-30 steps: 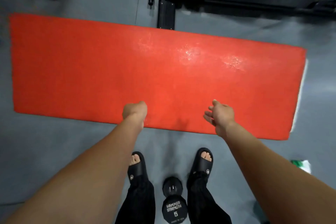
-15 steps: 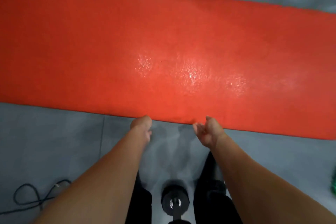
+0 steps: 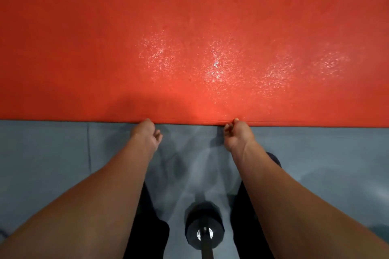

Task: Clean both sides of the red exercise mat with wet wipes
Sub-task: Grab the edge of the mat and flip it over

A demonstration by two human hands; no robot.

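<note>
both hands sit at the near edge of the red mat (image 3: pixel 189 27). the left hand (image 3: pixel 145 133) has its fingers curled at the edge, and the right hand (image 3: pixel 236 132) looks to pinch it with curled fingers; whether either truly grips the mat, i cannot tell. the mat fills the upper half of the view, lying on the grey floor (image 3: pixel 52 153), with shiny wet patches near its middle. a black dumbbell (image 3: pixel 204 231) stands between the person's dark trouser legs.
</note>
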